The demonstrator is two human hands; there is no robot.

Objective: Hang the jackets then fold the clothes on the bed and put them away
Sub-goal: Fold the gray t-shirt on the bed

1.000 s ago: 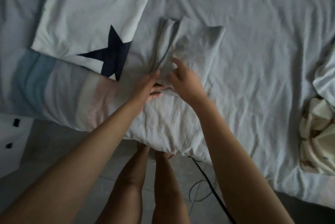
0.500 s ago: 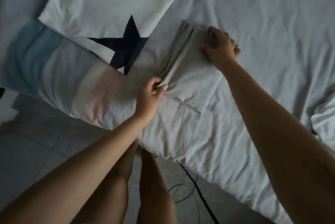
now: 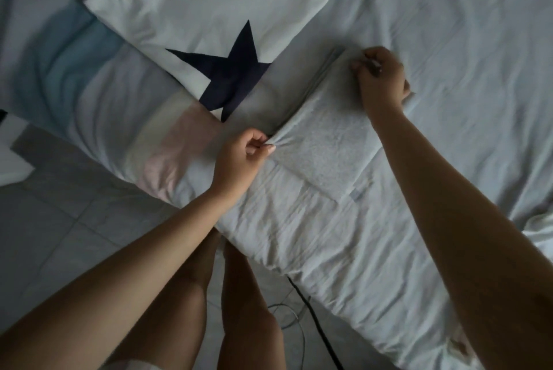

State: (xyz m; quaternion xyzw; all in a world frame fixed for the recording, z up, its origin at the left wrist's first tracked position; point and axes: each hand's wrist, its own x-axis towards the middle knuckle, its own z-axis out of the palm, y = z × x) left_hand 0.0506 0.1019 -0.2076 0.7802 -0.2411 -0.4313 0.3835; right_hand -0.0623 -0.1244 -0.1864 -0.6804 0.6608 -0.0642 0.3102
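A folded light grey garment (image 3: 326, 145) lies flat on the pale bed sheet (image 3: 463, 40) near the bed's front edge. My left hand (image 3: 242, 157) pinches its near left corner between thumb and fingers. At the garment's far end my right hand (image 3: 381, 79) grips the far edge with curled fingers. The garment's left side shows several stacked fold layers.
A white pillow (image 3: 209, 1) with a dark blue star lies to the left on a striped blue and pink cover (image 3: 98, 94). Grey tiled floor (image 3: 59, 220) and a black cable (image 3: 314, 318) lie below the bed's edge. My legs stand against the bed.
My right hand moved from the garment's near side to its far edge and curled onto it. My left hand closed on the near left corner. The view shifted left.
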